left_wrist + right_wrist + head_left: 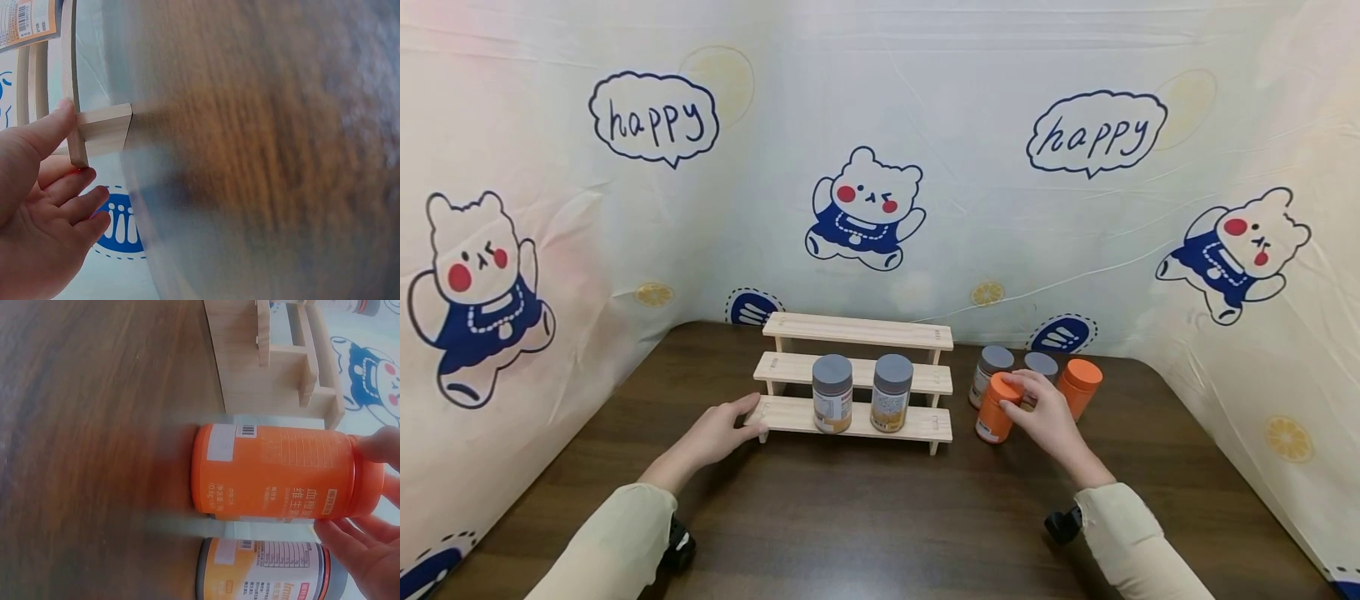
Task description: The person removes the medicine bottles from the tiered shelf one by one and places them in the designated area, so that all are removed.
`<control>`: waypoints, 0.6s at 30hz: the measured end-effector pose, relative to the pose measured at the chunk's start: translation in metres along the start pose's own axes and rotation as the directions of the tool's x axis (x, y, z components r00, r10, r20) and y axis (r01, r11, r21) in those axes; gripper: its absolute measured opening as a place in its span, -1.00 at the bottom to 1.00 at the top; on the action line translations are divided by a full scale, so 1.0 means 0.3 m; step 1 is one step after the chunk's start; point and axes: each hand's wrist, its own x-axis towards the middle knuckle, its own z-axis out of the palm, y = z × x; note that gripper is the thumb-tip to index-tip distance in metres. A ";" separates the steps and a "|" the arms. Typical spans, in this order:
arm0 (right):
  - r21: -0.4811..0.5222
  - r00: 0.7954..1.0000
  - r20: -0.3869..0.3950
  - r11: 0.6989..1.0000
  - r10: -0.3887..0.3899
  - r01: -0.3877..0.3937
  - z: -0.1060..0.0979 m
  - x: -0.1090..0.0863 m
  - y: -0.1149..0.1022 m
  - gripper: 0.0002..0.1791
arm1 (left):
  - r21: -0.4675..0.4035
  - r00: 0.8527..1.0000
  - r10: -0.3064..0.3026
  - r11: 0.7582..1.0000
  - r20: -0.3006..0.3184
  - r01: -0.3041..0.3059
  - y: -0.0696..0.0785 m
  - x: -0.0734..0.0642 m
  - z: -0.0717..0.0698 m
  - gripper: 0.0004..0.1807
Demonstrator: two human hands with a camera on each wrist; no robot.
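Note:
My right hand grips an orange bottle by its lid, thumb on one side and fingers on the other. The bottle's printed label shows in the right wrist view; whether its base touches the table I cannot tell. At the left end of a three-step wooden rack, my left hand pinches the lowest shelf's end between thumb and index finger. On that lowest shelf two grey-lidded jars stand upright, a left jar and a right jar. The upper two shelves hold nothing.
Behind my right hand stand a grey-lidded jar, another grey-lidded jar partly hidden by the hand, and a second orange bottle. The brown wooden table meets a printed cloth backdrop at the back and sides.

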 end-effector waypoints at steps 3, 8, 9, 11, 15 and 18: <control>0.005 1.000 0.006 1.000 -0.005 0.005 -0.005 -0.002 -0.001 -0.58 | 0.001 1.000 0.003 1.000 -0.002 -0.003 -0.001 0.000 0.001 -0.29; 0.010 1.000 0.010 1.000 -0.009 0.009 -0.009 -0.005 -0.002 -0.58 | 0.001 1.000 0.006 1.000 -0.006 -0.006 0.000 -0.002 0.002 -0.29; 0.011 1.000 0.011 1.000 -0.007 0.007 -0.010 -0.005 -0.002 -0.58 | 0.001 1.000 0.007 1.000 -0.006 -0.007 0.000 -0.002 0.002 -0.29; 0.011 1.000 0.012 1.000 -0.008 0.008 -0.010 -0.005 -0.001 -0.58 | 0.001 1.000 0.011 1.000 -0.009 -0.011 -0.001 -0.003 0.002 -0.29; 0.014 1.000 0.011 1.000 -0.007 0.006 -0.009 -0.005 -0.001 -0.57 | 0.003 1.000 0.013 1.000 -0.010 -0.013 -0.003 -0.002 0.003 -0.29; 0.020 1.000 0.014 1.000 -0.004 0.003 -0.010 -0.006 0.001 -0.57 | 0.003 1.000 0.012 1.000 -0.007 -0.012 -0.003 -0.001 0.004 -0.29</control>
